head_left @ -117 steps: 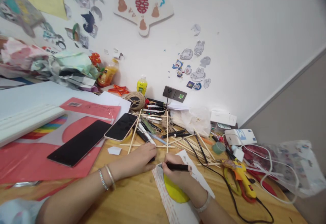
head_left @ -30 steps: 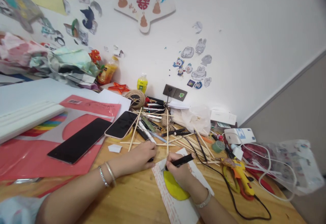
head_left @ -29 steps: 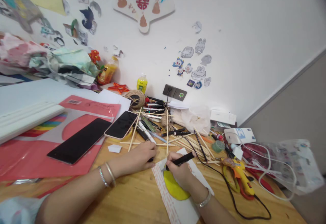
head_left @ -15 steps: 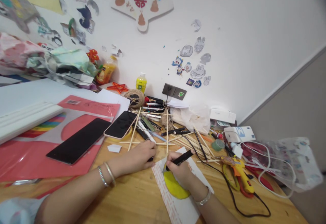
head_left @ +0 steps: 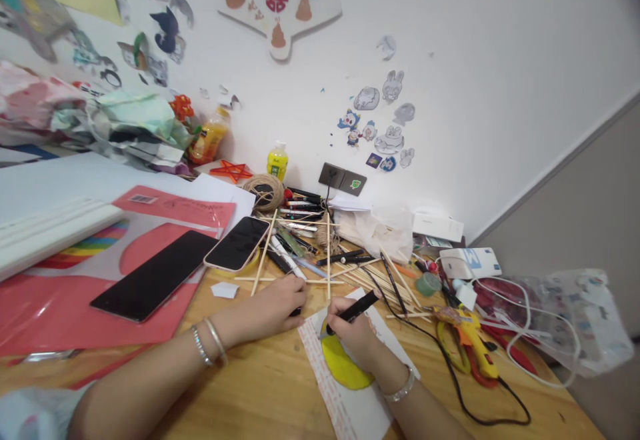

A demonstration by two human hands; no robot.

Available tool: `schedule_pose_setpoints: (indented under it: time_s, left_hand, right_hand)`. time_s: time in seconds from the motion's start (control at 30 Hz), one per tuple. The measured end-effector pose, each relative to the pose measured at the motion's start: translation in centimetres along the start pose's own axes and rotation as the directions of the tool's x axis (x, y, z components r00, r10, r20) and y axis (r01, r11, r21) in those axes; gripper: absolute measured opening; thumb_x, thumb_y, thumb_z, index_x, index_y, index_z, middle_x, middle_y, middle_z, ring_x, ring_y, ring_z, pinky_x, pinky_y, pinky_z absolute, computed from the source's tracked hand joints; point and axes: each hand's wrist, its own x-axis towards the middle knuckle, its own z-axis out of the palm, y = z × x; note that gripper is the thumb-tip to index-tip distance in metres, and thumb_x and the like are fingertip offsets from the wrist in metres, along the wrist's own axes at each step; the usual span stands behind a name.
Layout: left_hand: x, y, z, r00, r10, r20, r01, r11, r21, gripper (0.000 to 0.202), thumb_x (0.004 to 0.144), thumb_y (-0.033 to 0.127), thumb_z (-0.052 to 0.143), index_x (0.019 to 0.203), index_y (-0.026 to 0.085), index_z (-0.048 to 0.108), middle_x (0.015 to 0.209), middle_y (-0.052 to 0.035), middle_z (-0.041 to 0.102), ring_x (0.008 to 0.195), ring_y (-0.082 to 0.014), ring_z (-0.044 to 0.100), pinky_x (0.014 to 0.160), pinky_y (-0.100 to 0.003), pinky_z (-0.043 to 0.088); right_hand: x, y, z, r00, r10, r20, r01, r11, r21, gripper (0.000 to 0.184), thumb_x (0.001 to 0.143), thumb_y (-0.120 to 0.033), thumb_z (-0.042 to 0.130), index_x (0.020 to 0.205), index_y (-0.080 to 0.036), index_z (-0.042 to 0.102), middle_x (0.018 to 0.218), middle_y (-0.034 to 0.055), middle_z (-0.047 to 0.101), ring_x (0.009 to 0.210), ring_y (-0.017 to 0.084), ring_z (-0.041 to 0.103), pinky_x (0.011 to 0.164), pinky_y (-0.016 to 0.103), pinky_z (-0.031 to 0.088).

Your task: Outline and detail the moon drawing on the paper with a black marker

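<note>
My right hand [head_left: 353, 337] is closed round a black marker [head_left: 361, 305], its tip down at the upper left edge of a yellow round shape [head_left: 345, 365]. That shape lies on a white sheet of paper [head_left: 373, 413] with reddish print along its left side; my hand covers part of it. Just left of the paper, my left hand [head_left: 277, 303] rests on the wooden table with its fingers curled. Something small and black shows at its fingertips, too hidden to name. Thin wooden sticks [head_left: 290, 281], joined in a frame, lie right behind both hands.
Left are a phone [head_left: 237, 245], a black tablet [head_left: 155, 277] and a red plastic folder [head_left: 60, 313]. A yellow glue gun [head_left: 475, 340] with a black cord lies right, near a white cable [head_left: 530, 320]. Loose sticks, pens and a twine roll [head_left: 265, 192] crowd the back by the wall.
The back end of the marker in my right hand has tipped up very slightly. My left hand and the paper stay where they were.
</note>
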Motion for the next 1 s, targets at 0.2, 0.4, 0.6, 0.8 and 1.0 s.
schedule_pose_setpoints:
  time_s: [0.2, 0.4, 0.6, 0.8, 1.0]
  left_hand:
    - [0.0, -0.1, 0.1, 1.000, 0.020, -0.022, -0.021, 1.000, -0.021, 0.012, 0.085, 0.028, 0.054, 0.083, 0.017, 0.058, 0.091, -0.0047, 0.052, 0.088, -0.0183, 0.048, 0.078, -0.029, 0.040]
    - [0.0, 0.2, -0.3, 1.000, -0.017, 0.025, 0.017, 1.000, -0.001, 0.011, 0.083, 0.027, 0.057, 0.081, 0.016, 0.056, 0.092, -0.0043, 0.052, 0.088, -0.0185, 0.047, 0.078, -0.029, 0.040]
    - [0.0, 0.7, -1.2, 0.995, -0.045, 0.086, 0.047, 0.999, -0.021, 0.022, 0.075, 0.035, 0.066, 0.083, 0.016, 0.058, 0.096, -0.0060, 0.053, 0.091, -0.0213, 0.048, 0.079, -0.031, 0.040]
    - [0.3, 0.6, -0.9, 0.997, -0.077, 0.024, 0.078, 0.997, -0.027, 0.010, 0.080, 0.026, 0.058, 0.082, 0.016, 0.056, 0.093, -0.0056, 0.055, 0.088, -0.0204, 0.051, 0.077, -0.031, 0.041]
    - [0.6, 0.3, -0.1, 0.990, -0.139, -0.032, 0.139, 0.990, 0.013, 0.008, 0.083, 0.023, 0.050, 0.082, 0.016, 0.053, 0.091, -0.0062, 0.055, 0.084, -0.0199, 0.051, 0.075, -0.032, 0.042]
  right_hand:
    - [-0.1, -0.3, 0.0, 1.000, 0.007, 0.008, -0.008, 1.000, 0.019, 0.013, 0.063, -0.012, 0.046, 0.052, -0.019, 0.043, 0.051, -0.0050, 0.038, 0.054, 0.012, 0.039, 0.052, 0.023, 0.029]
    - [-0.2, 0.0, 0.0, 1.000, 0.005, 0.003, -0.005, 0.999, 0.047, 0.013, 0.062, -0.011, 0.046, 0.052, -0.019, 0.044, 0.052, -0.0043, 0.041, 0.055, 0.012, 0.041, 0.052, 0.023, 0.030]
    - [0.2, -0.8, -0.9, 0.998, -0.011, -0.065, 0.020, 0.991, 0.136, 0.016, 0.073, -0.018, 0.047, 0.057, -0.019, 0.047, 0.053, -0.0047, 0.043, 0.049, 0.010, 0.040, 0.046, 0.021, 0.031]
    - [0.2, -4.8, -3.7, 0.950, -0.112, -0.290, 0.147, 0.984, 0.101, 0.015, 0.080, -0.027, 0.051, 0.067, -0.020, 0.051, 0.052, -0.0055, 0.048, 0.046, 0.011, 0.045, 0.045, 0.021, 0.038]
    - [-4.0, -6.2, -5.7, 0.982, -0.130, -0.136, 0.135, 0.991, 0.025, 0.025, 0.076, -0.029, 0.065, 0.100, -0.024, 0.059, 0.092, 0.0028, 0.062, 0.079, 0.017, 0.060, 0.067, 0.026, 0.049]
